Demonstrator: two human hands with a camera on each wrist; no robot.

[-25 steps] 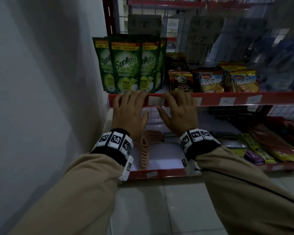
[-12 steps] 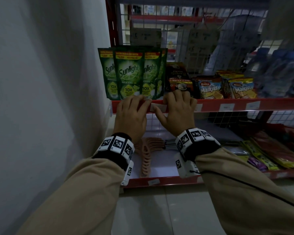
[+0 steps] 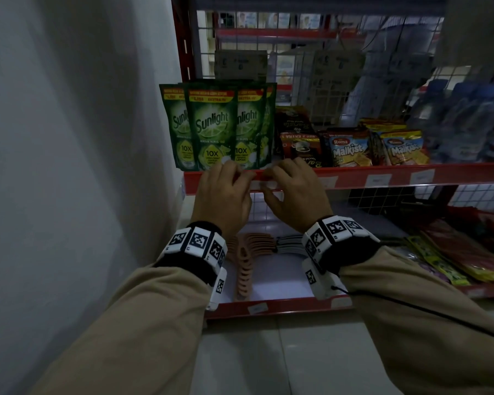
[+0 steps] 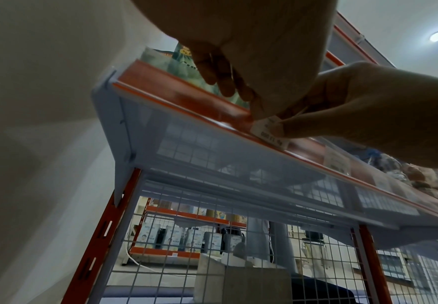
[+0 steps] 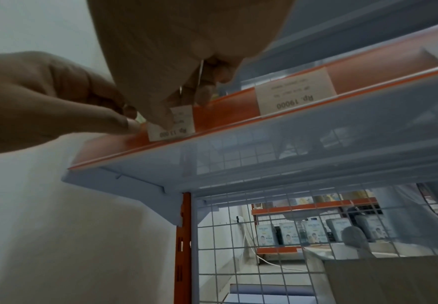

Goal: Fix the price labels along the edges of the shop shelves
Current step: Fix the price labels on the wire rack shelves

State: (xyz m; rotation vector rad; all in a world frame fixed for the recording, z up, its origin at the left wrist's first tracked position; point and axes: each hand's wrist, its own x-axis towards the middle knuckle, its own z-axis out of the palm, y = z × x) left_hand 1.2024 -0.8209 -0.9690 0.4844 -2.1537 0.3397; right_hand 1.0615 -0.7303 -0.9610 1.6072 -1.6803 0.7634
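A small white price label [image 3: 264,184] marked Rp. 13 000 sits in the red edge strip [image 3: 397,173] of the middle shelf, below the Sunlight pouches [image 3: 211,126]. My left hand [image 3: 244,175] pinches its left edge, thumb in front and fingers curled over the strip's top. My right hand [image 3: 271,178] pinches the same label [image 5: 176,127] from the right, thumb pressed on its face. In the left wrist view the label [image 4: 270,131] shows between both thumbs. A second label [image 5: 296,92], Rp. 19000, sits straight further right.
A white wall [image 3: 69,166] stands close on the left. Coffee packs [image 3: 300,146] and Malkist biscuit packs [image 3: 351,149] fill the same shelf. The lower shelf [image 3: 268,307] holds stacked hangers [image 3: 243,269] and flat snack packs [image 3: 462,252]. Wire mesh backs the rack.
Both hands' fingers, earlier laid flatter along the strip with the label plain between them, have curled and drawn together onto the label. My head view has tilted so the shelf sits lower.
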